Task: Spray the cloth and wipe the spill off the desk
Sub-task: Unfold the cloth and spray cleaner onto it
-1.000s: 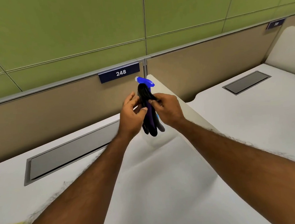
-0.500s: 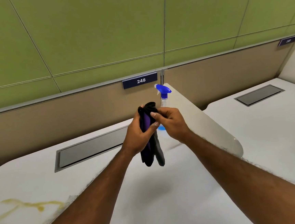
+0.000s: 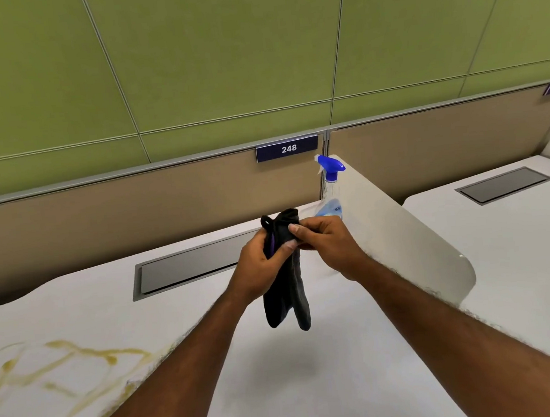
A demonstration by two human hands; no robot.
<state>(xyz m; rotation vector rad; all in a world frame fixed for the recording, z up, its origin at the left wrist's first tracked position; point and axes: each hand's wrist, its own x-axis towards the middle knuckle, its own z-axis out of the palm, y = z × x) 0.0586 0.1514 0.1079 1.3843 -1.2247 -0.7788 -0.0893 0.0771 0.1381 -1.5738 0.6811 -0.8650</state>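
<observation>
A dark cloth (image 3: 287, 293) with a purple edge hangs bunched above the white desk (image 3: 316, 387). My left hand (image 3: 258, 266) grips its upper part from the left, and my right hand (image 3: 326, 240) pinches the top from the right. Behind my right hand a clear spray bottle (image 3: 330, 187) with a blue trigger head stands on the desk against the divider, untouched. A yellowish spill (image 3: 48, 368) streaks the desk at the lower left, partly behind my left forearm.
A white curved divider (image 3: 412, 239) separates this desk from the neighbouring one on the right. A grey cable-tray lid (image 3: 186, 269) lies recessed at the back of the desk. A brown partition with a "248" label (image 3: 287, 148) stands behind, below a green wall.
The view has swung left and down, so more of the spill shows. Both hands keep hold of the cloth and have lowered it slightly, away from the spray bottle.
</observation>
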